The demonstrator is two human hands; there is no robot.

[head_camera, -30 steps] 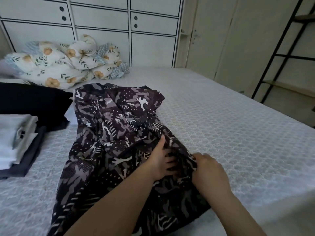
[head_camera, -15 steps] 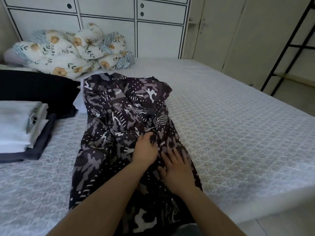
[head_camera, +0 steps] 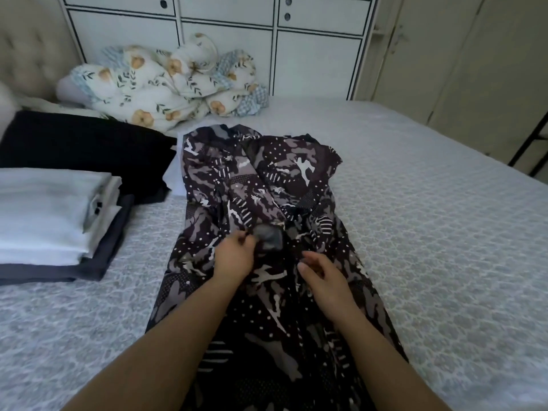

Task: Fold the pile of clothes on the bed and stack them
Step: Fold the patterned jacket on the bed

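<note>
Head view showed the task partly complete. A stack of folded clothes [head_camera: 56, 221] lay on the bed [head_camera: 430, 232], well to the left of the fingers: white items on top, a dark grey item beneath. A black folded garment [head_camera: 83, 143] lay beyond the stack, touching it at the far edge. These pieces appeared done.

One patterned garment [head_camera: 261, 185], dark with a grey and white camouflage print, remained unfolded. It lay lengthwise on the bed, running from below the forearms to well beyond the fingers, with creases and a bunched section just ahead of them. A pale piece of cloth [head_camera: 175, 173] showed under its far left edge; whether this was another item to fold could not be told. A floral bundle [head_camera: 166, 84] lay at the head of the bed, far beyond the fingers.

The left hand [head_camera: 234, 256] rested on the garment with its fingers curled, pinching a fold of fabric beside a small dark grey patch [head_camera: 269, 237]. The right hand [head_camera: 320, 274] hovered just to the right, fingers loosely bent and grasping nothing; whether they touched the fabric could not be told. Both forearms extended forward over the near part of the garment.

Judged remaining work: flatten, fold and stack this garment.
</note>
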